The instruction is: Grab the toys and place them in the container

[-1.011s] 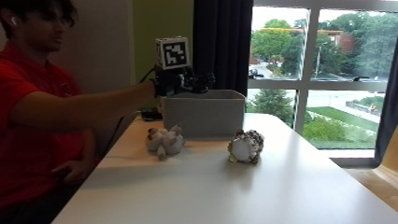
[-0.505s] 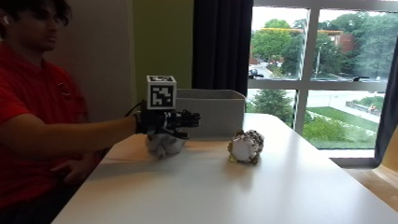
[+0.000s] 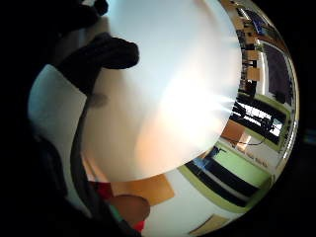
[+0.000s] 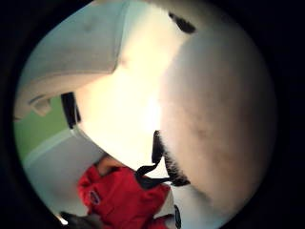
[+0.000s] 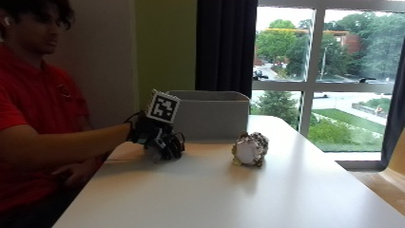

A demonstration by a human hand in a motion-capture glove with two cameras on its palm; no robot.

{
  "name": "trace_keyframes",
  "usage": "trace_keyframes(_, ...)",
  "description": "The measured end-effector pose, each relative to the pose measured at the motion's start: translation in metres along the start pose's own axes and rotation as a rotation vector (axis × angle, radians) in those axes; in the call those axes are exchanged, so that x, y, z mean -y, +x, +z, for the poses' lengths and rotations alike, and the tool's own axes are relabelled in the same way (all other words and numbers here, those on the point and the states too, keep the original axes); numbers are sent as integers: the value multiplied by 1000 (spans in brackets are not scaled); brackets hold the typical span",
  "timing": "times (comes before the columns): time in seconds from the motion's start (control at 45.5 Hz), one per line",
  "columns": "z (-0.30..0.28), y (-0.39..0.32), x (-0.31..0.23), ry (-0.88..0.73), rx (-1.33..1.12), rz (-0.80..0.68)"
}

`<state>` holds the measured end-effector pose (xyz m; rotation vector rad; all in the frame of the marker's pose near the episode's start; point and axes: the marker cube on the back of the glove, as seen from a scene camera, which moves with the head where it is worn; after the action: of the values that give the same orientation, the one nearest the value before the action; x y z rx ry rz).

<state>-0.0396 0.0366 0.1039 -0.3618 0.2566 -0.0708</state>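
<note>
Gloved right hand (image 5: 159, 138) low on white surface (image 5: 253, 199), just in front of grey container (image 5: 208, 114). Fingers (image 5: 172, 148) curled down over pale plush toy (image 4: 219, 114); toy hidden behind hand in outside view, fills much of thumb-side palm view. Probably gripping it; contact not plainly seen. Second toy (image 5: 250, 149), mottled brown and white, stands on surface near container's front corner, apart from hand. Bare hand (image 5: 76, 172) at surface edge.
</note>
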Motion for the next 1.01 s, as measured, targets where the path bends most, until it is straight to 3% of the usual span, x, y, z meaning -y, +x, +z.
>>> trace_keyframes(0.044, 0, 2, 1, 10, -62, 64)
trace_keyframes(0.132, -7, -17, -8, 78, 48, -117)
trace_keyframes(0.22, -9, -26, -10, 148, 75, -161)
trace_keyframes(0.461, -2, -17, -6, 356, 132, -124)
trace_keyframes(0.615, -18, 23, 5, 361, 193, -33)
trace_keyframes(0.791, -95, 51, 6, 436, 132, -87)
trace_keyframes(0.879, -158, 34, 11, 504, 253, -65)
trace_keyframes(1.011, -211, 3, 21, 559, 194, -68)
